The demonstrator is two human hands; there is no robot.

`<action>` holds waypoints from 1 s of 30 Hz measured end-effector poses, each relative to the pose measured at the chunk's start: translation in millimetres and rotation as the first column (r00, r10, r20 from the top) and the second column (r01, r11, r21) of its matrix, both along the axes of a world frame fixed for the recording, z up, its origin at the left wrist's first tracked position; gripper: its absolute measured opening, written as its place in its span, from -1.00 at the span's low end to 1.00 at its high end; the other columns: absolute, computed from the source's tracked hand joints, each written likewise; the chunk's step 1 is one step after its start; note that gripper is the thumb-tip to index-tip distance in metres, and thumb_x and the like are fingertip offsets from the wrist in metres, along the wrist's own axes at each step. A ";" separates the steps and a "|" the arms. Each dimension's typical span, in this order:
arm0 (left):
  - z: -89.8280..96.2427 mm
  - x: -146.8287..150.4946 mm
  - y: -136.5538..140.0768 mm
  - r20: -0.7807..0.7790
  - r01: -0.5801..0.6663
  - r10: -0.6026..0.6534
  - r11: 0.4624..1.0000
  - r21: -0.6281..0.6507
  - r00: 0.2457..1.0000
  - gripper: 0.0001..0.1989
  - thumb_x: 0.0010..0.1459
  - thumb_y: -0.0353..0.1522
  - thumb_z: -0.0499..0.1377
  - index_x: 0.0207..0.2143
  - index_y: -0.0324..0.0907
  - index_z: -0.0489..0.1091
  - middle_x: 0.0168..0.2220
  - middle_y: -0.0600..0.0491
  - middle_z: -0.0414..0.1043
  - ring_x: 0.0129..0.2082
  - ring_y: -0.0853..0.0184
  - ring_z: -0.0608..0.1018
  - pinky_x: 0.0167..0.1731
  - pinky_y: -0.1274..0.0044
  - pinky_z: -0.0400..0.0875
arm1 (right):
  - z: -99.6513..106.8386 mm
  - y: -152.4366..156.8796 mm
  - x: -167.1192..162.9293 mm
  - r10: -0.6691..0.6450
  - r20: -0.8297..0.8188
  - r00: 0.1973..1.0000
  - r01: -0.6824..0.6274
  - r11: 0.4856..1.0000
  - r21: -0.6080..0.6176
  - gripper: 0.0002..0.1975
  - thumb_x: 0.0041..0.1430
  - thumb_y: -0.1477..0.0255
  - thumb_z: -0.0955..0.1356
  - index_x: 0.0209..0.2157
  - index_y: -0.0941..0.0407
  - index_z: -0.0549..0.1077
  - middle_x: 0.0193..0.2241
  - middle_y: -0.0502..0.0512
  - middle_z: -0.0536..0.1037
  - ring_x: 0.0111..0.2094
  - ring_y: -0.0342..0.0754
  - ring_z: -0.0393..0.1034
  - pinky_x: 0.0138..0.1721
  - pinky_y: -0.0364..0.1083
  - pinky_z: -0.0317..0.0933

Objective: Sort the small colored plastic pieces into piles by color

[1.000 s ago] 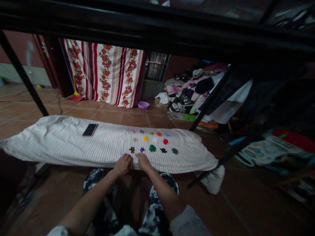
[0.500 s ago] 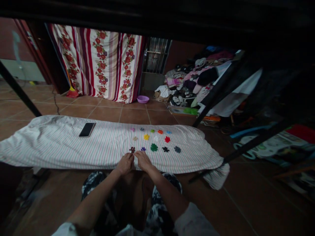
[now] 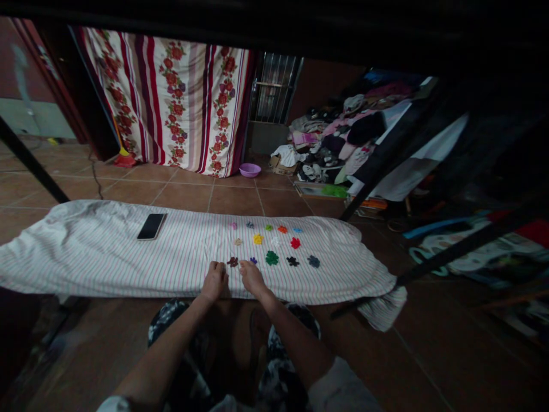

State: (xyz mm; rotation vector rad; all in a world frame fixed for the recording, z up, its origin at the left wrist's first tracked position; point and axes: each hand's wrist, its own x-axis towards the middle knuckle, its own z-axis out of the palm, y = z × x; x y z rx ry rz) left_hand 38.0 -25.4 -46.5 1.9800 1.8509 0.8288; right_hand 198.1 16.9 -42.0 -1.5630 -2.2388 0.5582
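Observation:
My left hand (image 3: 215, 279) is closed, its fingertips just left of a small dark brown cluster of pieces (image 3: 232, 262) on the striped cloth (image 3: 184, 266). On the other side of that cluster, my right hand (image 3: 252, 278) is also closed, thumb and fingers pinched. Anything between the fingers of either hand is too small to see. Beyond my right hand lies a purple cluster (image 3: 253, 261), partly covered by it. Further right are green (image 3: 271, 258), black (image 3: 293, 261) and dark grey (image 3: 314, 261) clusters. Behind them sit yellow (image 3: 258, 239), white (image 3: 277, 242) and red (image 3: 295, 243) ones.
A phone (image 3: 151, 226) rests on the cloth at left. Several more small clusters, including an orange one (image 3: 282, 229), form the back row. A dark metal bar (image 3: 454, 249) slants at the right. Past the cloth are a purple basin (image 3: 250, 170) and heaped clothes (image 3: 330, 137).
My hands were together in front of the brown cluster; now they are apart, left hand moved leftward and right hand slightly rightward, with the brown cluster showing between them.

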 end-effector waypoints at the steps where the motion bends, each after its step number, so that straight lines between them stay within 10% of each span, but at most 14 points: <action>1: -1.4 -0.4 2.9 0.010 -0.019 0.019 1.000 -0.016 1.000 -0.78 0.11 -0.51 0.06 -0.16 -0.22 0.32 -0.15 -0.08 0.29 -0.20 0.28 0.48 -0.13 0.39 0.42 | 0.8 2.0 -3.1 -0.016 -0.008 1.000 0.016 1.000 -0.008 -0.63 0.22 0.61 0.18 0.01 0.21 0.43 -0.08 0.29 0.52 -0.03 0.02 0.38 -0.03 -0.07 0.21; 30: -14.5 9.4 33.0 0.263 0.007 -0.026 0.997 0.074 0.964 -0.66 0.07 -0.46 0.14 -0.06 -0.17 0.30 -0.15 -0.02 0.33 -0.12 0.26 0.51 -0.08 0.35 0.46 | 2.5 24.6 -15.0 -0.065 -0.047 0.997 0.066 0.998 0.013 -0.58 0.15 0.67 0.18 -0.01 0.16 0.44 -0.06 0.23 0.50 0.01 -0.02 0.35 0.02 -0.06 0.21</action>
